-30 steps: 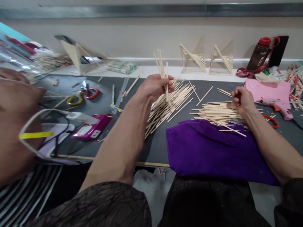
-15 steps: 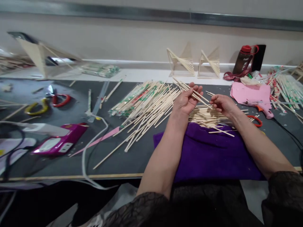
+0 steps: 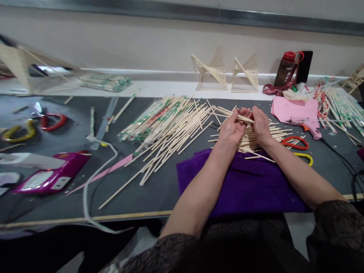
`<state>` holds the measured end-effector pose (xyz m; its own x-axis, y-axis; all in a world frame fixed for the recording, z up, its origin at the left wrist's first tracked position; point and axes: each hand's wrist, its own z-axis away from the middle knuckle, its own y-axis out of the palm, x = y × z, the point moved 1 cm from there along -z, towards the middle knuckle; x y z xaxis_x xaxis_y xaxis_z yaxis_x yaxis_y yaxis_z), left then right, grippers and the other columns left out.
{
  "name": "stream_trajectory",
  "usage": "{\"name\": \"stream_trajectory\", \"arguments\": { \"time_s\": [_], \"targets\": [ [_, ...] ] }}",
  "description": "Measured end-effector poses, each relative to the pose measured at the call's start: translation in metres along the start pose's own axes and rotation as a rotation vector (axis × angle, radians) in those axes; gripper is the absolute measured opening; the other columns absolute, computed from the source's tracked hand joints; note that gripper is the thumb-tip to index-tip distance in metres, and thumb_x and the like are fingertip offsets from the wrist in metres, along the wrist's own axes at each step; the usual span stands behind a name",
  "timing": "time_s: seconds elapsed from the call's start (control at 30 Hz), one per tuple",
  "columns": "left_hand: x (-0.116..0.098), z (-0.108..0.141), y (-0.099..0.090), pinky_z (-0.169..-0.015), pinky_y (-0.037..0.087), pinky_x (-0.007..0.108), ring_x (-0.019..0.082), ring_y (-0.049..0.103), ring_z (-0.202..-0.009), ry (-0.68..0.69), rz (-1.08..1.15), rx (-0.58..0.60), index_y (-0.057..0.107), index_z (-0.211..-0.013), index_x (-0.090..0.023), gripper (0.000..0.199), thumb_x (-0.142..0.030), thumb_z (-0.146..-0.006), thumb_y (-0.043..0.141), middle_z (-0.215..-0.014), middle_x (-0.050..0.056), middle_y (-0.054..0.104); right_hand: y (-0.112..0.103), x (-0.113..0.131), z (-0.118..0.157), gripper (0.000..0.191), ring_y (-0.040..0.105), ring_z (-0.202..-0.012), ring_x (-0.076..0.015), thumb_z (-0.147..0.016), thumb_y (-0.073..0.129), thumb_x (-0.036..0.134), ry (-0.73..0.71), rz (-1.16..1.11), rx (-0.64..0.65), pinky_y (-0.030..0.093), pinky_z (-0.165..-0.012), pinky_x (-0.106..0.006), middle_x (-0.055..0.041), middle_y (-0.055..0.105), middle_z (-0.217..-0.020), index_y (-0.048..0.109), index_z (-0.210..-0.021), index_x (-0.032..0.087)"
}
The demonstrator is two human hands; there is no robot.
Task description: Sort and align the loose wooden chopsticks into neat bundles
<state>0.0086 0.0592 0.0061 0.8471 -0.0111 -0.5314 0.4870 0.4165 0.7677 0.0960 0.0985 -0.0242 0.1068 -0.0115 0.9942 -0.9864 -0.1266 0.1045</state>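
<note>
Right hand (image 3: 260, 123): moved up to left hand (image 3: 233, 127); can't tell its grip.
Left hand: curled round sticks (image 3: 245, 120).
Sticks: maybe being evened; next needs soft touch.

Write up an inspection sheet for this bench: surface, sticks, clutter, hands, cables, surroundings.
Surface: dark grey tabletop, purple cloth at its near edge.
Sticks: held sticks, right pile partly on the cloth, left pile.
Clutter: wrapped sticks, magenta device, pink sheet, pink glue gun.
Hands: left hand holds sticks; right hand at their ends, grip unclear.
Cables: white cable hanging over the edge; black cable from the glue gun.
Surroundings: two stick structures, red-capped bottle.
</note>
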Motion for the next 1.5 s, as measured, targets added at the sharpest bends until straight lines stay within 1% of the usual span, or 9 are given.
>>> {"name": "stream_trajectory", "arguments": {
  "time_s": [0.1, 0.17, 0.33, 0.53, 0.73, 0.93, 1.13, 1.33, 1.5],
  "targets": [
    [0.006, 0.004, -0.003, -0.084, 0.052, 0.028, 0.013, 0.067, -0.082, -0.035, -0.080, 0.026, 0.063, -0.091, -0.016, 0.022, -0.022, -0.096, 0.043, -0.078, 0.003, 0.069, -0.003, -0.003, -0.002, 0.042, 0.043, -0.061, -0.0100, -0.086, 0.053, 0.052, -0.187, 0.123, -0.165, 0.037, -0.055, -0.022, 0.0029, 0.047, -0.062, 0.045, -0.059, 0.020],
    [0.007, 0.003, -0.008, -0.073, 0.051, 0.023, 0.009, 0.062, -0.067, -0.021, -0.138, 0.028, 0.066, -0.084, -0.016, 0.022, -0.025, -0.095, 0.048, -0.071, 0.001, 0.066, -0.003, -0.003, -0.002, 0.044, 0.044, -0.061, -0.0098, -0.085, 0.053, 0.054, -0.190, 0.156, -0.151, 0.037, -0.055, -0.022, 0.0029, 0.047, -0.061, 0.046, -0.059, 0.020],
    [-0.001, -0.006, -0.017, -0.049, 0.039, 0.016, 0.003, 0.043, -0.045, 0.070, -0.102, -0.057, 0.068, -0.072, -0.013, 0.025, -0.021, -0.091, 0.055, -0.054, -0.004, 0.053, -0.006, 0.010, 0.002, 0.052, 0.035, -0.043, -0.0060, -0.085, 0.045, 0.066, 0.056, -0.021, -0.076, 0.026, -0.041, -0.021, 0.0043, 0.044, -0.055, 0.049, -0.064, 0.019],
    [-0.015, -0.007, -0.019, -0.050, 0.043, 0.015, 0.003, 0.050, -0.048, 0.072, 0.023, -0.129, 0.066, -0.068, -0.013, 0.024, -0.013, -0.089, 0.056, -0.057, -0.003, 0.058, -0.016, 0.019, 0.002, 0.051, 0.037, -0.039, -0.0040, -0.080, 0.054, 0.067, 0.224, -0.157, 0.128, 0.018, -0.034, -0.019, 0.0033, 0.050, -0.056, 0.057, -0.073, 0.016],
    [-0.013, -0.013, -0.023, -0.050, 0.044, 0.016, 0.004, 0.051, -0.047, 0.087, -0.017, -0.071, 0.065, -0.069, -0.012, 0.024, -0.011, -0.090, 0.053, -0.057, -0.003, 0.058, -0.014, 0.017, 0.005, 0.045, 0.035, -0.036, -0.0028, -0.091, 0.048, 0.053, 0.457, -0.141, 0.351, 0.017, -0.032, -0.017, 0.0025, 0.050, -0.055, 0.059, -0.073, 0.013],
    [-0.011, -0.010, -0.024, -0.049, 0.043, 0.016, 0.005, 0.054, -0.050, 0.048, -0.084, -0.023, 0.066, -0.075, -0.012, 0.019, -0.012, -0.089, 0.054, -0.063, -0.001, 0.061, -0.016, 0.021, 0.007, 0.026, 0.033, -0.034, -0.0010, -0.084, 0.062, 0.034, 0.357, -0.025, 0.345, 0.014, -0.032, -0.016, 0.0050, 0.048, -0.053, 0.054, -0.068, 0.013],
    [-0.013, -0.010, -0.025, -0.047, 0.044, 0.016, 0.005, 0.054, -0.048, 0.038, -0.164, 0.017, 0.063, -0.072, -0.012, 0.019, -0.014, -0.089, 0.054, -0.062, -0.001, 0.062, -0.019, 0.020, 0.006, 0.027, 0.033, -0.036, -0.0023, -0.072, 0.069, 0.030, 0.161, 0.120, 0.307, 0.017, -0.035, -0.017, 0.0059, 0.046, -0.046, 0.051, -0.059, 0.015],
    [-0.020, -0.008, -0.025, -0.049, 0.048, 0.017, 0.006, 0.058, -0.050, 0.075, -0.274, 0.069, 0.064, -0.076, -0.010, 0.010, -0.012, -0.085, 0.059, -0.064, 0.000, 0.064, -0.019, 0.023, 0.006, 0.023, 0.035, -0.037, -0.0039, -0.077, 0.062, 0.032, 0.163, 0.144, 0.293, 0.017, -0.034, -0.018, 0.0039, 0.049, -0.049, 0.055, -0.062, 0.015],
    [-0.025, -0.006, -0.025, -0.042, 0.041, 0.014, 0.005, 0.057, -0.048, 0.029, -0.297, 0.075, 0.063, -0.076, -0.011, 0.005, -0.010, -0.081, 0.062, -0.064, -0.001, 0.064, -0.021, 0.024, 0.005, 0.018, 0.036, -0.038, -0.0031, -0.075, 0.062, 0.027, 0.156, 0.115, 0.287, 0.017, -0.034, -0.017, 0.0034, 0.050, -0.053, 0.055, -0.063, 0.015]
  ]
}}
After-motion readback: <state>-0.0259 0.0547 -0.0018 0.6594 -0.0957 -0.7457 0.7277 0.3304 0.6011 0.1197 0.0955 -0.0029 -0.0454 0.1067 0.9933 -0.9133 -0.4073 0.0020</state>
